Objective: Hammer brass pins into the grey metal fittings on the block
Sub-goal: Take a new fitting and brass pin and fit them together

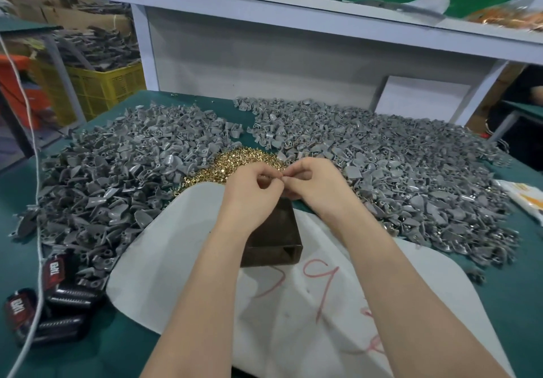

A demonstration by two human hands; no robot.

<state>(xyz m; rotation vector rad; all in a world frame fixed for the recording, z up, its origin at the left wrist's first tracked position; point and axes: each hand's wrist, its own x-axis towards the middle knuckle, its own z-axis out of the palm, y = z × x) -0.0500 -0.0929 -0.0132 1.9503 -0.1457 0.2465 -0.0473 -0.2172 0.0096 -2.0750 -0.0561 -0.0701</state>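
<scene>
Pinching tiny part (282,174), probably brass pin, between left hand (252,185) and right hand (318,183) over block (273,239). Seeing no hammer; facing heaps of grey fittings (117,177), mostly undone.

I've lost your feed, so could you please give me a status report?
Left hand, right hand: both pinching one small part. Over far end of block. Pins heaped behind; no hammer seen.
</scene>
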